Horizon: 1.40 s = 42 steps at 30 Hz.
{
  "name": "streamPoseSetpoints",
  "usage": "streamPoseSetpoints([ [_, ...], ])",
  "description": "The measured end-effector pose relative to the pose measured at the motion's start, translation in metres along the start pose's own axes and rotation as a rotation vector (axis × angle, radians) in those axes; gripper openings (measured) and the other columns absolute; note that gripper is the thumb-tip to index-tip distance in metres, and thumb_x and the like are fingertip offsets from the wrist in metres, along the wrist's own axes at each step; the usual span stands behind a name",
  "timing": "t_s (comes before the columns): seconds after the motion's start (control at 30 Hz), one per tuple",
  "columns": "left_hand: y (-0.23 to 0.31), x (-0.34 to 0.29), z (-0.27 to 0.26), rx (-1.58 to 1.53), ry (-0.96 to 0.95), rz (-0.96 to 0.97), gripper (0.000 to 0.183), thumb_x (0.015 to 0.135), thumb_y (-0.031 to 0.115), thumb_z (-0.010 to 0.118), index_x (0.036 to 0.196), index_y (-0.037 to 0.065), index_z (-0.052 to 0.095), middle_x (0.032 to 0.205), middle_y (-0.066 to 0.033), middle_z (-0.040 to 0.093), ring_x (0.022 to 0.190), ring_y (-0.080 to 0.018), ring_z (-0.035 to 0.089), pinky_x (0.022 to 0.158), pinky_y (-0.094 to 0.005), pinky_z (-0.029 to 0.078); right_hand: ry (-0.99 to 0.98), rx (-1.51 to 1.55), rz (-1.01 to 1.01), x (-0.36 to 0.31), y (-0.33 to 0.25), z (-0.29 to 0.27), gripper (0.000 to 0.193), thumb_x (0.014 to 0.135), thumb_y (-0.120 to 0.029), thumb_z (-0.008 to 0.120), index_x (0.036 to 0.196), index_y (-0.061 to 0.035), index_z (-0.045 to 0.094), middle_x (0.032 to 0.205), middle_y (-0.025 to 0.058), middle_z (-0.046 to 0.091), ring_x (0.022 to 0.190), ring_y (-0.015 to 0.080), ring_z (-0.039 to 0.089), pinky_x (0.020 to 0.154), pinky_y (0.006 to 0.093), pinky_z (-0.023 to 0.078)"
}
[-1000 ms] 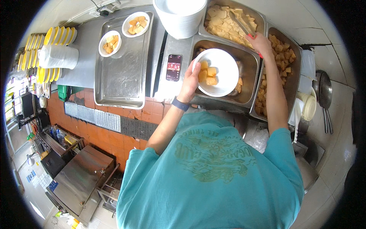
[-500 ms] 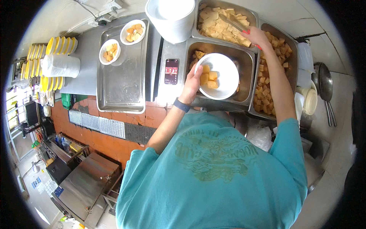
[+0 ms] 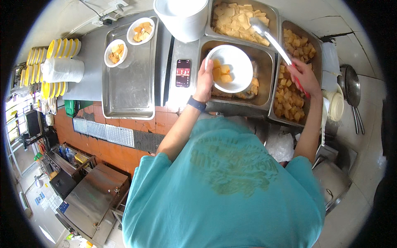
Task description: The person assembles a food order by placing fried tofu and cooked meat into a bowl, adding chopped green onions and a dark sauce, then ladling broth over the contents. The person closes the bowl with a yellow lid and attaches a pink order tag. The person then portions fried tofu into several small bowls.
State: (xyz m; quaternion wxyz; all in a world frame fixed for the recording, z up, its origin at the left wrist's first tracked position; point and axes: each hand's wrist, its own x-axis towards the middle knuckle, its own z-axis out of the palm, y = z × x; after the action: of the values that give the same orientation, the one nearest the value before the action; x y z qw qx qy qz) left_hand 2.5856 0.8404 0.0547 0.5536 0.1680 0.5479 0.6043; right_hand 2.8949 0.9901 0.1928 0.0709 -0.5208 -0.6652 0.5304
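Note:
My left hand [image 3: 203, 84] grips the left rim of a white bowl [image 3: 240, 62], fingers beneath and thumb at the edge. Several yellow-orange food cubes [image 3: 225, 77] lie in its left side. The bowl is held over a steel pan [image 3: 268, 68], hiding much of the food there. My right hand [image 3: 307, 79] is closed round the red handles of metal tongs [image 3: 278, 46]. Their tips hover at the right part of the back pan, which holds pale flat pieces [image 3: 231, 20]. I see no food between the tips. Under the right hand, a long pan holds golden cubes [image 3: 287, 97].
A steel tray [image 3: 128, 89] on the left carries two filled white bowls [image 3: 141, 31]. Between tray and pans lie a phone [image 3: 183, 73] and a tall stack of white bowls [image 3: 182, 25]. Yellow-rimmed containers [image 3: 62, 48] stand far left; two dark pans [image 3: 351, 89] hang at right.
My right hand has drawn back toward me from the back pan, bringing the tongs into fuller view over the right-hand pan. The left hand and bowl shift slightly left in the picture.

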Motion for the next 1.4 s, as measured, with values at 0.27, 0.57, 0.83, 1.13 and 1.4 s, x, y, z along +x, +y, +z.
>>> streamPoseSetpoints([
  [0.27,0.012,0.003,0.002,-0.216,-0.083,-0.032,0.049,0.109,0.037,0.043,0.144,0.002,0.046,0.137,-0.0094,0.056,0.127,-0.0175,0.050,0.109,-0.0316,0.038,0.119,0.116,0.145,-0.083,0.001,0.016,0.041,0.102,-0.024,0.059,0.138,-0.0037,0.054,0.071,-0.0008,0.055,0.046,0.0036,0.044,0.040,0.0202,0.034],
  [0.57,0.033,-0.006,-0.029,0.232,-0.052,-0.030,0.048,0.106,0.040,0.050,0.138,0.004,0.057,0.122,-0.0078,0.065,0.116,-0.0167,0.058,0.101,-0.0300,0.044,0.286,0.049,0.186,-0.108,0.022,0.047,0.056,0.097,-0.034,0.067,0.144,-0.0056,0.051,0.079,-0.0021,0.058,0.060,0.0037,0.050,0.051,0.0202,0.041],
  [0.83,0.047,-0.019,-0.072,0.104,0.112,0.077,0.053,0.105,0.044,0.050,0.139,0.004,0.055,0.127,-0.0103,0.063,0.116,-0.0170,0.057,0.099,-0.0317,0.044,0.157,-0.410,0.170,-0.096,0.021,0.069,0.053,0.088,-0.039,0.074,0.126,-0.0050,0.063,0.099,0.0171,0.070,0.087,0.0323,0.068,0.077,0.0419,0.051],
  [1.13,0.042,-0.030,-0.111,-0.129,0.130,0.058,0.063,0.103,0.047,0.052,0.142,-0.002,0.048,0.136,-0.0149,0.056,0.125,-0.0232,0.054,0.107,-0.0353,0.042,-0.146,-0.673,0.291,-0.068,0.024,0.084,0.050,0.084,-0.046,0.075,0.107,-0.0017,0.067,0.094,0.0219,0.070,0.092,0.0404,0.067,0.078,0.0469,0.050],
  [1.4,0.041,-0.036,-0.125,-0.254,0.141,0.021,0.062,0.105,0.047,0.048,0.145,-0.001,0.044,0.140,-0.0160,0.054,0.128,-0.0246,0.053,0.108,-0.0369,0.042,-0.318,-0.369,0.535,-0.031,0.039,0.097,0.057,0.095,-0.053,0.061,0.093,0.0035,0.066,0.067,0.0122,0.064,0.050,0.0141,0.060,0.043,0.0305,0.044],
])
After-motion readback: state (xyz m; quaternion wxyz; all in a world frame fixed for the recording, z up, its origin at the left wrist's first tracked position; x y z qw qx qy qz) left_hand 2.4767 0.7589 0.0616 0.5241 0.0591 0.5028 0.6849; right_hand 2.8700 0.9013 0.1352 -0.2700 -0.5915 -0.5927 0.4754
